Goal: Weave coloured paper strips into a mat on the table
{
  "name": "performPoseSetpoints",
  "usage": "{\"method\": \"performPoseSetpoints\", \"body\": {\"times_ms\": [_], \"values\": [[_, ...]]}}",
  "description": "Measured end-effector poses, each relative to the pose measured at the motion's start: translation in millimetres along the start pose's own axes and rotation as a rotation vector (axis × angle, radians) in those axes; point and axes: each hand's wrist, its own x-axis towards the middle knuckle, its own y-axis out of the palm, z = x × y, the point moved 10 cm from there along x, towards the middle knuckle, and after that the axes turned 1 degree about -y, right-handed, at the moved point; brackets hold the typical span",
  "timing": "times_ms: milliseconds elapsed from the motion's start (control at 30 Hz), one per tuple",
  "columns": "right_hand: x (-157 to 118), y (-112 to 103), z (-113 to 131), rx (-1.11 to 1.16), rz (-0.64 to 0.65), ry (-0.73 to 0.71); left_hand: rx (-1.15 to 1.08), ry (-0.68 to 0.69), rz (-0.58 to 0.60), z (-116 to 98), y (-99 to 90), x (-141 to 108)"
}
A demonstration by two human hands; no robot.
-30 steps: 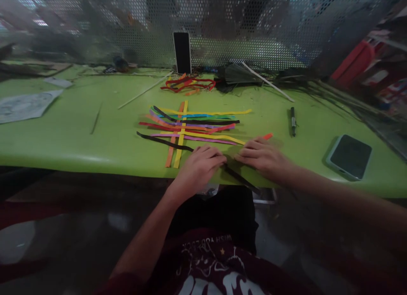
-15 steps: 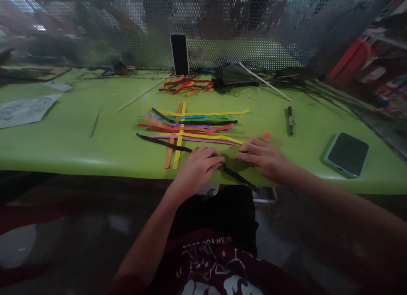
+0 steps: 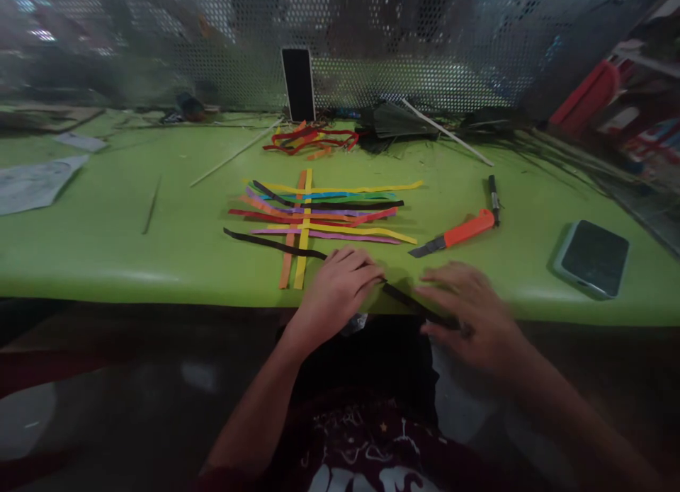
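A long black strip [image 3: 409, 298] runs slantwise over the front of the green table. My left hand [image 3: 344, 283] is closed on its middle, pressing near the table edge. My right hand [image 3: 472, 311], smeared by motion, has its fingers and thumb apart around the strip's loose right end. Left of my hands, an orange strip [image 3: 285, 269] and a yellow strip [image 3: 300, 269] stand lengthwise, crossed by several coloured strips [image 3: 350, 205]. The black strip's left end lies across these two. Just beyond my right hand rests an orange utility knife [image 3: 467, 230], blade to the left.
A black marker [image 3: 494, 202] touches the knife's handle end. Farther right lies a phone [image 3: 593, 258]; another phone [image 3: 299, 85] leans against the perforated metal screen [image 3: 382, 46]. Red and orange scraps [image 3: 311, 139] lie before it. Paper sheets [image 3: 42, 184] are at the left.
My right hand has moved off the orange utility knife, down and right to the black strip's loose end. The knife now shows whole. My left hand stays on the strip.
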Motion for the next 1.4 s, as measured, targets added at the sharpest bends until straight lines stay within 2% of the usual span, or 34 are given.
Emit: {"method": "performPoseSetpoints", "body": {"times_ms": [33,100,200,333,567,733,833,1000,1100,1167,1233,1300,1400], "values": [[-9,5,11,-0.032,0.03,-0.023,0.006,0.004,0.001,-1,0.0,0],[-25,6,20,-0.088,0.013,-0.032,0.012,0.005,0.006,-1,0.5,1],[-38,1,13,-0.113,-0.067,0.02,0.016,-0.012,0.011,-1,1.0,1],[-38,-3,4,-0.038,-0.087,0.061,0.023,-0.012,-0.004,-2,-0.2,1],[-33,-11,2,0.026,-0.112,0.079,0.043,0.02,-0.027,-4,0.2,1],[-39,-15,-10,0.171,-0.082,0.193,0.022,0.037,-0.02,-3,0.4,1],[-49,-27,-24,0.263,-0.155,0.374,0.011,0.022,-0.021,-1,-0.8,0],[-100,-49,-66,0.544,-0.522,0.983,-0.021,0.005,-0.021,2,-1.0,-1],[-115,-50,-79,0.716,-0.644,1.142,-0.005,-0.023,-0.006,4,1.6,-1],[-111,-54,-89,0.767,-0.676,1.142,0.0,-0.033,0.007,5,3.7,-1],[-96,-67,-102,0.775,-0.705,1.053,-0.017,-0.044,0.005,5,3.8,-1],[-72,-86,-120,0.746,-0.745,0.914,-0.038,-0.054,-0.01,5,2.1,0],[-27,-110,-160,0.706,-0.794,0.798,-0.042,-0.048,-0.029,3,-0.2,0]]}}
